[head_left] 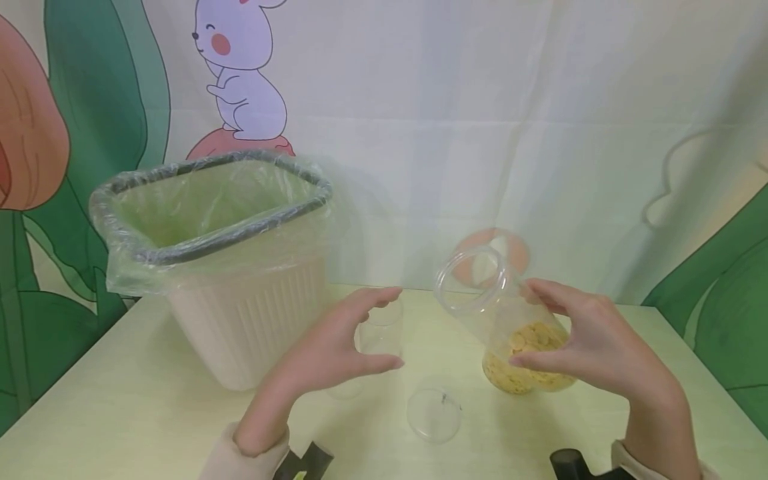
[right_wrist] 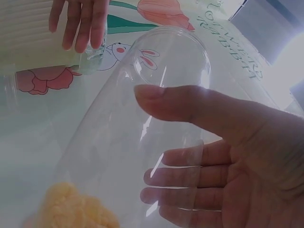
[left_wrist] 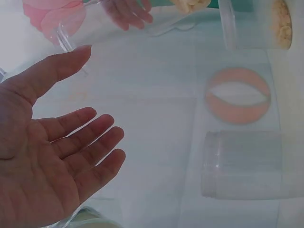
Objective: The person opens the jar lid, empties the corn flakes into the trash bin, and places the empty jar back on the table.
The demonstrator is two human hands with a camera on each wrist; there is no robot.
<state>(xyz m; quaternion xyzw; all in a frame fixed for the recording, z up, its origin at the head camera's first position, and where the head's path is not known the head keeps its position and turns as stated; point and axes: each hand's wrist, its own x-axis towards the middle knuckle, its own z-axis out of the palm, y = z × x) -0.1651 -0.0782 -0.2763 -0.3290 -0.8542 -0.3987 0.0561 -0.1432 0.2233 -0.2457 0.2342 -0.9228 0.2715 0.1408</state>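
Note:
My right hand (head_left: pixel 591 333) holds a clear plastic jar (right_wrist: pixel 123 114) between thumb and fingers. The jar leans, its uncovered mouth up and to the left, and yellow flaky pieces (right_wrist: pixel 78 209) lie at its bottom. Beside and partly behind it stands a second clear jar (left_wrist: pixel 251 23), also with yellow pieces low inside. My left hand (head_left: pixel 336 340) has its thumb and fingers spread apart, with nothing in its grasp. A clear jar without contents (left_wrist: pixel 247 166) stands just past those fingers. Between the hands, a round clear lid (head_left: pixel 435 415) lies flat on the table.
At the left stands a ribbed pale bin (head_left: pixel 252 320) with a dark rim and a clear plastic liner. The light table (head_left: pixel 390 460) meets a printed cloth (head_left: pixel 384 167) at the back. A faint clear disc (head_left: pixel 345 388) lies below the left hand.

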